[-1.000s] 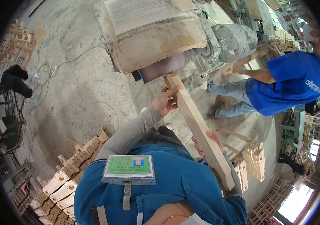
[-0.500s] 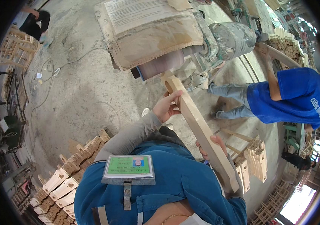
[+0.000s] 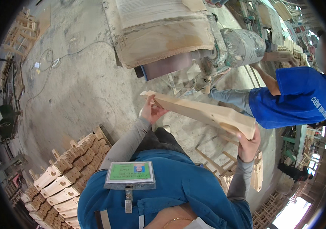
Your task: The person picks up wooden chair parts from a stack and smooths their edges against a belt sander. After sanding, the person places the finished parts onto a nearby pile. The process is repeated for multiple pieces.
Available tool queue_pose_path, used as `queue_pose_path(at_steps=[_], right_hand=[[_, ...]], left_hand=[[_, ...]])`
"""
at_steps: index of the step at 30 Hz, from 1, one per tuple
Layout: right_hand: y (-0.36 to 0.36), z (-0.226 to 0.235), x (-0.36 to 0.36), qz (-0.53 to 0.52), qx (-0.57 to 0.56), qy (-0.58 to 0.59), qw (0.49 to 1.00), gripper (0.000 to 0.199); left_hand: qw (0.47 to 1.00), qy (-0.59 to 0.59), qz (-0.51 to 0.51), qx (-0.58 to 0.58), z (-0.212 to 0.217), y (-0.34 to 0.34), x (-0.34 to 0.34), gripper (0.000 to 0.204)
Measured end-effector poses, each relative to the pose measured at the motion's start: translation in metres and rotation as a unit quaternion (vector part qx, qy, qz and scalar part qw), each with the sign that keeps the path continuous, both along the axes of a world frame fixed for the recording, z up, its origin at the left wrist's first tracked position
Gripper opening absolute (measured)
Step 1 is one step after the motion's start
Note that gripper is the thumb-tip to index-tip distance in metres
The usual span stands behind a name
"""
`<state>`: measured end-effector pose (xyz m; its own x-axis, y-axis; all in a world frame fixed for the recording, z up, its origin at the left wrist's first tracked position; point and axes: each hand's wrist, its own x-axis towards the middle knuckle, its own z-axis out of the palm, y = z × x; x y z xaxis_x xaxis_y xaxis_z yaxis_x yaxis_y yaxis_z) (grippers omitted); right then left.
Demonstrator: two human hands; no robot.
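A long pale wooden board [image 3: 201, 111], shaped like a furniture part, is held crosswise in front of me, away from the sanding drum. My left hand [image 3: 151, 112] grips its narrower left end, thumb up on the wood. At the other end, beside an oval cutout, my right hand [image 3: 249, 145] is closed round the board. Beyond the board, the brownish sanding drum [image 3: 168, 68] sticks out beneath a dusty machine cover [image 3: 167, 42]. There is a gap between wood and drum.
Stacked wooden parts [image 3: 65, 192] stand at my lower left, with more [image 3: 257, 173] at lower right. A co-worker in a blue shirt [image 3: 294, 99] stands at right, near the machine's motor [image 3: 243, 45]. A cable [image 3: 48, 89] lies across the concrete floor [image 3: 79, 87] at left.
The board has come away from the drum and swung from steeply slanted to nearly crosswise. Its cutout end by the drum earlier is replaced by a cutout end at my right hand, which has risen.
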<state>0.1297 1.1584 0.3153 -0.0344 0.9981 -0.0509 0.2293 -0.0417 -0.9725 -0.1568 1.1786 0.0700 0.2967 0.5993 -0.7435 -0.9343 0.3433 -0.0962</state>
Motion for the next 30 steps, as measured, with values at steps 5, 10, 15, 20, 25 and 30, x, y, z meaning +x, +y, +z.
queue_pose_path(at_steps=[5,10,15,20,25,30], right_hand=[[0.038,0.003,-0.041,-0.013,-0.011,-0.155,0.988,0.042],[0.067,-0.04,-0.069,0.005,-0.01,-0.197,0.98,0.04],[0.097,-0.08,-0.107,0.019,0.019,-0.19,0.981,0.036],[0.108,-0.099,-0.129,-0.002,0.014,-0.182,0.983,0.035],[0.111,-0.098,-0.137,-0.013,-0.003,-0.18,0.984,0.035],[0.105,-0.064,-0.142,-0.048,0.002,-0.171,0.984,0.036]], left_hand=[[0.998,-0.003,0.064,0.016,-0.028,-0.001,-0.016,0.054],[0.989,0.006,0.145,-0.018,-0.093,0.009,-0.015,0.047],[0.986,0.054,0.147,-0.055,-0.131,0.021,-0.028,0.041],[0.988,0.028,0.143,-0.053,-0.148,0.033,-0.04,0.037],[0.988,0.031,0.142,-0.05,-0.157,0.04,-0.04,0.03],[0.992,-0.01,0.124,-0.022,-0.147,0.064,-0.04,0.023]])
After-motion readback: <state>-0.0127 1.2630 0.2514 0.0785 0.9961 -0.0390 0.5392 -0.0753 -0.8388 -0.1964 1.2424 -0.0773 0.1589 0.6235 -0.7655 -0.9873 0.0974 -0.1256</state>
